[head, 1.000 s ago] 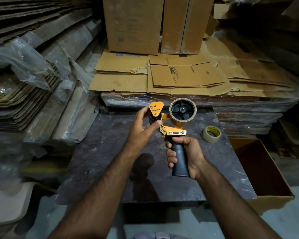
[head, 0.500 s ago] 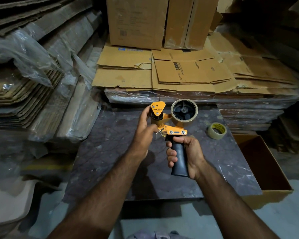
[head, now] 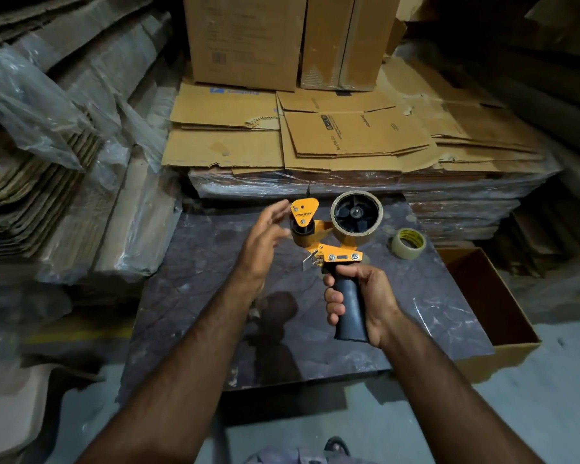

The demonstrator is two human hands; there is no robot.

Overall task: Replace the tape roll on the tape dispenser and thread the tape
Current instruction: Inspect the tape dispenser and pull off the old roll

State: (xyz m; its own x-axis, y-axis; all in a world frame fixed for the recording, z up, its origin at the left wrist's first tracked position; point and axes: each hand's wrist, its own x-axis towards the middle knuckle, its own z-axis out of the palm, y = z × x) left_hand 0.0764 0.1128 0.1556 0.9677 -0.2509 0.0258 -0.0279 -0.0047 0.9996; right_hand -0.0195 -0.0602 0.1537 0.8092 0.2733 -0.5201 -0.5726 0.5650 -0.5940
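Surroundings: flattened cardboard stacks (head: 349, 142), brown and corrugated, shrink-wrapped at the edges, fill the space behind the worktop; two upright cartons (head: 282, 38) stand on them. More plastic-covered board leans at left (head: 64, 155).
Worktop (head: 195, 279): dark, mottled, stone-like slab, glossy in patches. An open cardboard box (head: 489, 296) sits against its right edge, lower down.
Tape dispenser (head: 329, 236): held above the worktop, orange metal frame, black ribbed hub carrying a tan tape roll (head: 357, 214), black rubbery pistol handle pointing down.
Spare tape roll (head: 406, 243): clear-yellowish ring, lying flat on the worktop, right of the dispenser, apart from it.
Right hand (head: 362, 296): fist closed round the handle.
Left hand (head: 265, 239): fingers spread and loose, blurred, just beside the dispenser's front roller; contact cannot be judged.
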